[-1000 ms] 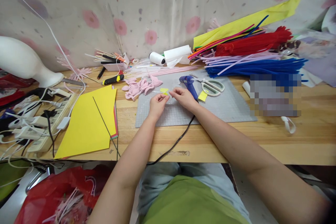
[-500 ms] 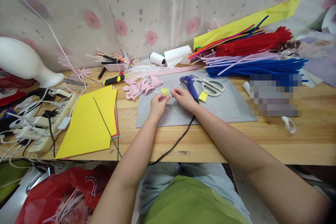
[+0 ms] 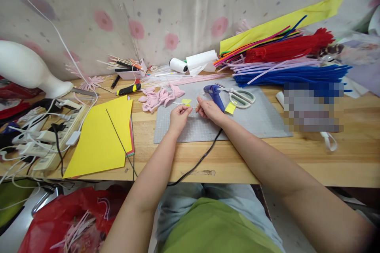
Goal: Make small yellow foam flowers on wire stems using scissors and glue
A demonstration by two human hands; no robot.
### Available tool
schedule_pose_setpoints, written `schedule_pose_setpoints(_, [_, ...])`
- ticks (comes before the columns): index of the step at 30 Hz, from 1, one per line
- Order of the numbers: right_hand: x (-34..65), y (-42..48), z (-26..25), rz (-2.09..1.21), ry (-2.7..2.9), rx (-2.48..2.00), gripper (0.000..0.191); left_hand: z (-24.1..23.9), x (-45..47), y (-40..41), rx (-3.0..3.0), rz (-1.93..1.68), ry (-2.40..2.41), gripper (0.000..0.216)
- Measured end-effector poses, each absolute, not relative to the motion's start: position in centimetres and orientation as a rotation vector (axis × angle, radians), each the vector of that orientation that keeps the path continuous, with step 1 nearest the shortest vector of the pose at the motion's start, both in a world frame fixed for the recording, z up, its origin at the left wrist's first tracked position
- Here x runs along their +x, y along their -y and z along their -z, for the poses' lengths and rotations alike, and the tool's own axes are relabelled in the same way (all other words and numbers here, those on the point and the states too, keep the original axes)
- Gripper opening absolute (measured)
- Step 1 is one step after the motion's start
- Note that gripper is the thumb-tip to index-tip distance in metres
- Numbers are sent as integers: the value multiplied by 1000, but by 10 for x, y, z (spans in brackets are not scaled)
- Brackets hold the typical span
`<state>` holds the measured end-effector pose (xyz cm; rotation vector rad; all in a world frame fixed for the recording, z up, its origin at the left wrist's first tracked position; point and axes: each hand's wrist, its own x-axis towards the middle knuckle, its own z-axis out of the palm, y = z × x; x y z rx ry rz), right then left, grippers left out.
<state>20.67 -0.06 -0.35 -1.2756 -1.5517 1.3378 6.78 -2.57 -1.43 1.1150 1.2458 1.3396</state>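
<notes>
Mat (image 3: 255, 122), yellow piece (image 3: 186, 101) beside left hand (image 3: 179, 119)

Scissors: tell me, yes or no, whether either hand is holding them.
No, the scissors lie on the gray mat, apart from both the left hand and the right hand.

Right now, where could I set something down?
The table is bare at front right, past the gray mat; also, narrowly, between mat and yellow sheet. Crowded: around left hand, right hand, glue gun and blue stems.
</notes>
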Motion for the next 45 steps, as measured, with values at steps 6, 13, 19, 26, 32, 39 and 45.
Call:
schedule_pose_setpoints(6, [206,2,7,-1188,1670,-1191,32,17,67,25,1157,-1331,-1261,20])
schedule_pose_setpoints(13, [206,0,7,-963,1753,-1275,24,20,67,23,1218,-1326,-1304,22])
schedule_pose_setpoints(19, [207,0,2,-899,1766,-1350,42,21,66,23,1258,-1292,-1307,21])
schedule_pose_setpoints(26, [205,1,2,-1018,1773,-1250,32,18,66,25,1226,-1327,-1275,21])
schedule_pose_setpoints(32, [206,2,-1,-1015,1760,-1327,33,16,63,26,1221,-1324,-1307,21])
schedule_pose_setpoints(39, [208,3,-2,-1315,1589,-1437,55,3,59,25,1192,-1303,-1367,20])
schedule_pose_setpoints(45, [214,5,-8,-1243,1598,-1472,55,-24,47,9,1318,-1248,-1441,15])
